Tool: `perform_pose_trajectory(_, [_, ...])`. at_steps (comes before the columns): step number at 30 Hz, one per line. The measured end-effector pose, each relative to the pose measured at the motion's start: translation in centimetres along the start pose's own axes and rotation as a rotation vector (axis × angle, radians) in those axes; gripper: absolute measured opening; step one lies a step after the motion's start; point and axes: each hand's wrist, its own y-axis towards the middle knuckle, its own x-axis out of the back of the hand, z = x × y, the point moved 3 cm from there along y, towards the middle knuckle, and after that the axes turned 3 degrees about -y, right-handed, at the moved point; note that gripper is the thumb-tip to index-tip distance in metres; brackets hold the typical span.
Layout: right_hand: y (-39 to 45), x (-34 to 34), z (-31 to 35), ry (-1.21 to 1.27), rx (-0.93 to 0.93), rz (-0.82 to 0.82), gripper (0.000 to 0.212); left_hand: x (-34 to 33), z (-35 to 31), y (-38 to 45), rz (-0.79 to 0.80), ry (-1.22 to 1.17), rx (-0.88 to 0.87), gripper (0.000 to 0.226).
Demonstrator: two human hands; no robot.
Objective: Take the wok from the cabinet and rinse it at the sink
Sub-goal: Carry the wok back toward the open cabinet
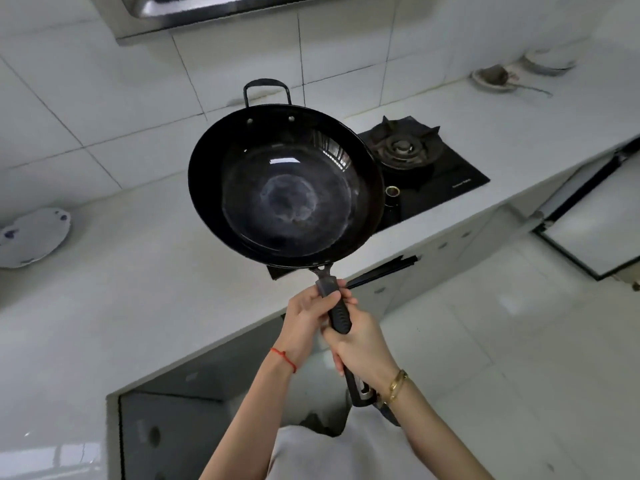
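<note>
I see left hand [306, 318] fingers [341, 298] wrapped on the wok's long handle [339, 315] | right hand [360, 351] gripping it lower | wok [285, 185] in the air over tabletop [138, 271], covering part of the gas hob [436, 174]

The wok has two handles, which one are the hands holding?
The long straight handle nearest the person; left hand and right hand both grip it. The small loop handle on the wok's far rim is untouched.
</note>
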Motion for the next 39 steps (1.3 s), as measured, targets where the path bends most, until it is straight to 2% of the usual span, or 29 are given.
perform_pose_trajectory(8, [-0.1,4.2,-1.9,0.038,-0.054,-0.205,0.019,-4.7,1.6,3.3,0.186,0.035,0.095,0.039])
perform_pose_trajectory(15, [0.6,12.0,-4.4,0.110,-0.099,-0.330,0.008,-12.3,4.4,7.8,0.275,0.092,0.141,0.025])
perform_pose_trajectory(27, [0.7,31.1,-9.8,0.066,-0.110,-0.432,0.017,-30.9,10.7,14.8,0.340,0.066,0.195,0.024])
perform_pose_trajectory(39, [5.3,43.2,-13.8,0.145,-0.135,-0.512,0.016,-41.5,14.6,24.0,0.424,0.118,0.248,0.020])
